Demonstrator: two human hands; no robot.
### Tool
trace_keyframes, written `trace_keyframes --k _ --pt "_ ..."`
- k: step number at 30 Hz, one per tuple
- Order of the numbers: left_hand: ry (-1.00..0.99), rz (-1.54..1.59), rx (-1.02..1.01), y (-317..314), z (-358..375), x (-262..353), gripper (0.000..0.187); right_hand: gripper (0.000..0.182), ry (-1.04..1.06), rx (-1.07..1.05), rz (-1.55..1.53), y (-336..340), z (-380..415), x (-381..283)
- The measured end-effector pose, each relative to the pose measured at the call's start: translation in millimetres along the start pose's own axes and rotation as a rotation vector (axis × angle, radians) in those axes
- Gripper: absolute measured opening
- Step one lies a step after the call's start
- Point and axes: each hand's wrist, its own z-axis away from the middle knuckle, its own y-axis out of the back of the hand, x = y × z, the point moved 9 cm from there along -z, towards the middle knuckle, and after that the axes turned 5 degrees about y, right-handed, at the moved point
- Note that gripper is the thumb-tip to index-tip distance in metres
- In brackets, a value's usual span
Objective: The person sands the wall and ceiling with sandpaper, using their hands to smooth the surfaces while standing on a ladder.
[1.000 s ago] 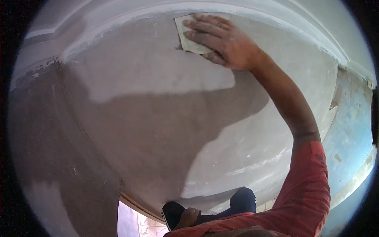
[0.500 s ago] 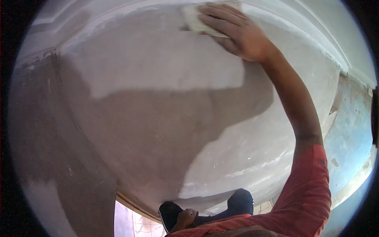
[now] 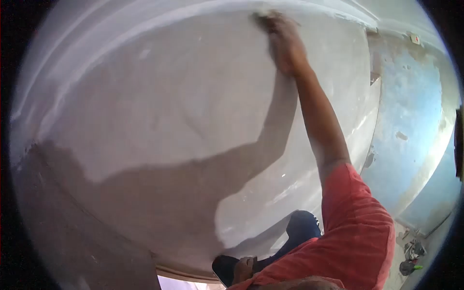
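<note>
My right hand (image 3: 287,46) is raised at the top of the view, blurred by motion, at the upper part of a grey plastered wall (image 3: 193,111). Under its fingers is a sheet that looks like sandpaper (image 3: 262,19), its dark edge showing and mostly covered by the hand. Low in the view, my left hand (image 3: 244,268) is curled beside a dark shoe (image 3: 224,267) and my dark trouser leg (image 3: 299,229). Whether those fingers hold anything is hidden.
White moulding (image 3: 159,21) runs along the wall's top. To the right stands a patchy blue wall (image 3: 406,111) with a small switch plate (image 3: 415,38). Dark items, one with a green part (image 3: 417,267), lie on the floor. A wooden edge (image 3: 188,274) borders an opening below.
My right hand has moved slightly down along the wall with the sheet and turned more upright. The view has swung right, bringing more blue wall and floor items into sight.
</note>
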Motion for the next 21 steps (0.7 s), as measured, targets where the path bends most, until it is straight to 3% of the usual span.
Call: trace_keyframes --k 1,3,5,8,9,11,12,13,16,18,21 --pt "-0.001 -0.011 -0.065 -8.5 -2.3 -6.2 0.042 0.045 -0.206 0.128 -0.069 14.9 15.8 46.5" --pt "-0.035 -0.026 -0.197 -13.1 -4.0 -2.6 0.040 0.046 -0.238 0.109 -0.105 -17.3 29.9 49.2" --pt "-0.149 0.009 -0.244 26.7 -7.5 47.5 0.041 0.048 -0.253 0.105 -0.126 -19.5 25.3 63.3" --pt "-0.329 0.017 -0.133 122.9 -14.6 142.5 0.044 0.045 0.191 -0.175 0.002 -23.2 40.7 46.4" --pt "-0.400 0.009 -0.037 166.0 -14.6 177.9 0.045 0.042 0.047 -0.131 0.109 -0.3 43.1 109.8" --pt "-0.537 -0.047 0.219 248.2 -7.9 232.5 0.048 0.040 -0.344 0.242 -0.094 43.7 95.5 251.6" --pt "-0.703 -0.104 0.488 289.8 1.2 251.3 0.049 0.043 -0.467 0.214 0.173 71.7 112.3 270.3" --pt "-0.820 -0.162 0.694 328.7 5.9 268.2 0.043 0.044 -0.674 0.182 0.227 77.3 130.2 301.5" --pt "-1.159 -0.520 1.250 403.8 55.2 368.1 0.034 0.043 -0.766 0.251 0.227 113.5 112.1 314.1" --pt "-1.285 -0.820 1.446 428.8 65.9 436.6 0.041 0.043 -0.664 0.302 0.265 119.5 82.2 331.3" --pt "-1.188 -0.921 1.583 449.4 61.4 507.2 0.047 0.042 -0.485 0.307 0.277 111.5 51.8 351.0"
